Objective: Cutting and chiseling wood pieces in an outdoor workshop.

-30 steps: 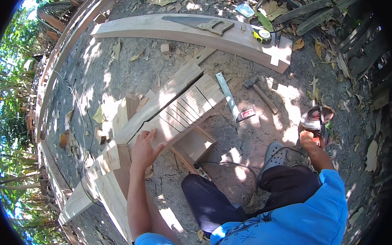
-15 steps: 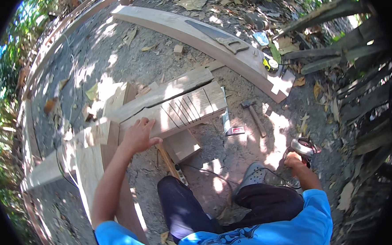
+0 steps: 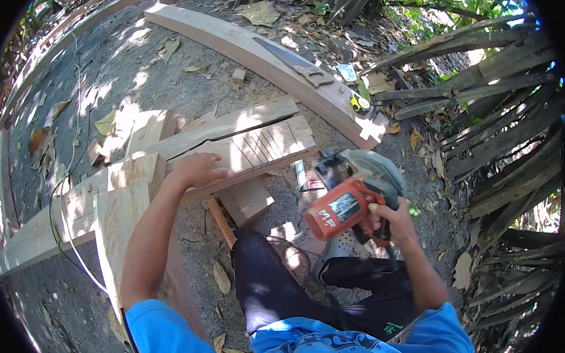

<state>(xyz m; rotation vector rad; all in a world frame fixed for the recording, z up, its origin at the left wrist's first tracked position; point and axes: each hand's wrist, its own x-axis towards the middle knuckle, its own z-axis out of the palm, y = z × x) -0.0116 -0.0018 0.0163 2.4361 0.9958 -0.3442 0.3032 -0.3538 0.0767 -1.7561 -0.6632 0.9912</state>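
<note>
A wooden beam [image 3: 265, 144] with several dark cut lines across its top lies in front of me, propped on other timber. My left hand [image 3: 199, 170] rests on its near end, fingers laid on the wood and gripping nothing. In my right hand [image 3: 390, 221] is a red circular saw [image 3: 343, 208], held by its rear handle. The saw hangs above the ground, just right of the beam's cut end and apart from it. Its round guard points away from me. Partly behind it, a square [image 3: 303, 178] with a metal blade lies on the dirt.
A handsaw [image 3: 312, 74] and a yellow tape measure [image 3: 359, 103] lie on a long timber [image 3: 257, 59] at the back. A wood block [image 3: 245, 201] sits under the beam. Stacked palm stalks [image 3: 510, 139] line the right side. Thick timbers [image 3: 123, 213] stand by my left arm.
My right hand has lifted the circular saw off the ground at the right and brought it left, near the beam's end. It now covers the hammer's spot. My left hand stays on the beam.
</note>
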